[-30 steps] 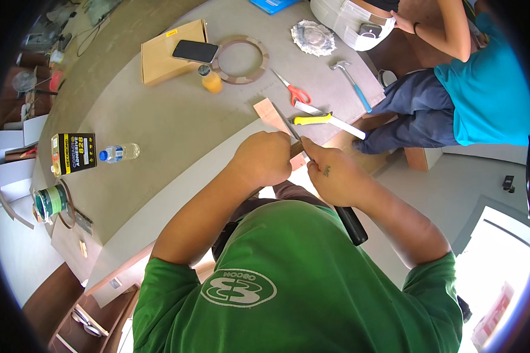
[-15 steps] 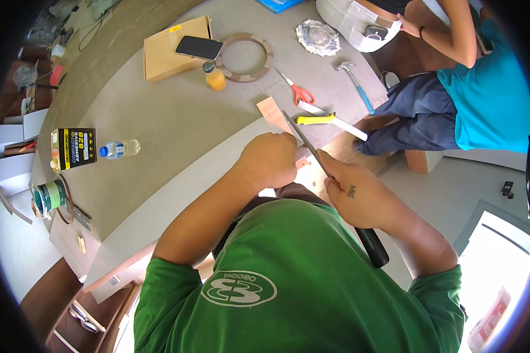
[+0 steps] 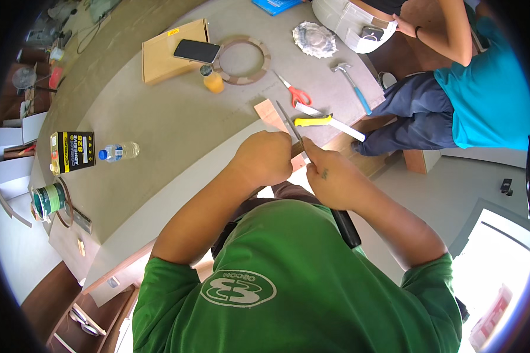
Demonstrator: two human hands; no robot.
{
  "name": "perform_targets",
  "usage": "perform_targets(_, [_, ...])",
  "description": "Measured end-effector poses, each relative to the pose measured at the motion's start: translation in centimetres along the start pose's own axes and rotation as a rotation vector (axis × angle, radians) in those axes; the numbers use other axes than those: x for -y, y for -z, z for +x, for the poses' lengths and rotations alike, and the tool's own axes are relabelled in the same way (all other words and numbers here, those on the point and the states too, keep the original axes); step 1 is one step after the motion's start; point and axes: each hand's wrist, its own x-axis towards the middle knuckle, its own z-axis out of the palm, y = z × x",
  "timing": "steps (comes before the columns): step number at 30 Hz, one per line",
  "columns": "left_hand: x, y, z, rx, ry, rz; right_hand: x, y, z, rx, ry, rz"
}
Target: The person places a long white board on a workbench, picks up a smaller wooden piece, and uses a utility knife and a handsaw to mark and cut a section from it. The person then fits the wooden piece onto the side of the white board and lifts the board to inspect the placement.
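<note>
My right hand (image 3: 335,179) is closed around a long, narrow metal file (image 3: 289,120). Its black handle (image 3: 345,228) sticks out below the hand toward my body, and the blade points away over the table edge. Closed in a fist at the table's near edge, my left hand (image 3: 263,157) sits just left of the file; what its fingers grip is hidden. A pale wooden strip (image 3: 267,112) shows beyond the fist, partly covered by it. Right of the blade lies a yellow-handled saw (image 3: 314,121), with red-handled scissors (image 3: 299,96) above it.
On the table (image 3: 176,123) are a hammer (image 3: 353,88), a wooden ring (image 3: 265,62), a juice bottle (image 3: 213,81), a phone (image 3: 196,51) on a cardboard box (image 3: 156,62), a water bottle (image 3: 121,151) and an adhesive can (image 3: 73,151). A person in teal (image 3: 489,100) and another person stand far right.
My right hand has moved up and left along with the file, closer to my left fist. The file's handle has shifted the same way. My left hand stays nearly in place.
</note>
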Motion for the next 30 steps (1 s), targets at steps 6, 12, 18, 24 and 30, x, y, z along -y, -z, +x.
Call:
perform_targets(6, [0.8, -0.7, -0.1, -0.035, 0.011, 0.012, 0.8, 0.8, -1.2, 0.019, 0.018, 0.089])
perform_targets(12, [-0.4, 0.1, 0.0, 0.0, 0.01, 0.019, -2.7, -2.0, 1.9, -0.032, -0.048, 0.072])
perform_targets(18, [-0.3, -0.2, -0.6, -0.073, 0.009, 0.054, -5.6, 0.0, 1.3, -0.13, -0.308, 0.258])
perform_targets(24, [-0.2, -0.1, -0.4, -0.083, -0.006, 0.074, -6.0, -1.3, 0.6, -0.015, -0.091, 0.59])
perform_targets(30, [-0.3, 0.1, -0.1, -0.075, -0.037, 0.092, -5.0, -2.3, -0.5, -0.066, 0.151, 0.527])
